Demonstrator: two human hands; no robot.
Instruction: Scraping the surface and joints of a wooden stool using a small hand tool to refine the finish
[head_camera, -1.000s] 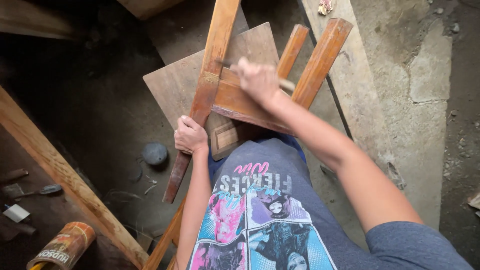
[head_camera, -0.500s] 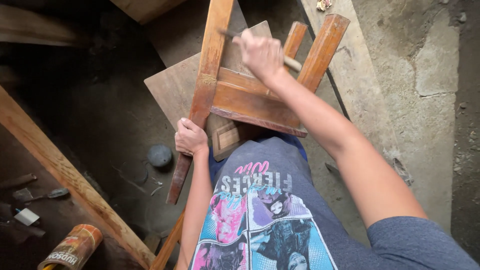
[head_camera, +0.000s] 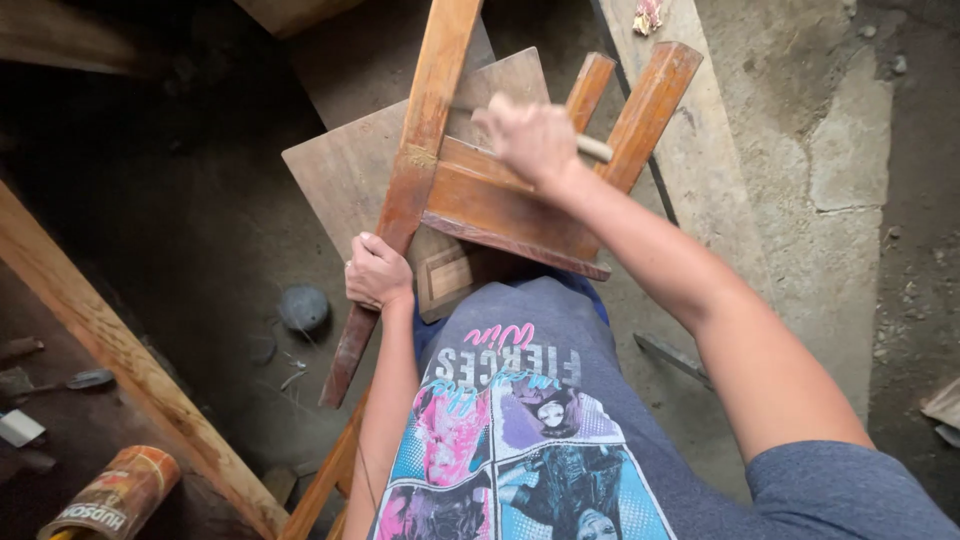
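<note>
A wooden chair frame (head_camera: 470, 190) is being steadied upside down against the person's lap, over a flat board (head_camera: 340, 170). One leg is being clasped in the left hand's (head_camera: 377, 272) closed grip. A pale wooden handle (head_camera: 595, 148) is being clutched by the right hand (head_camera: 527, 137) above the frame's rails.

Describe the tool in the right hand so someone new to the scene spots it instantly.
Start at the upturned wooden chair frame resting against the person's lap. The right hand is closed over its upper rails, and a short pale wooden handle sticks out of the fist. It is lighter and rounder than the reddish-brown flat rails around it; its working end is hidden.
</note>
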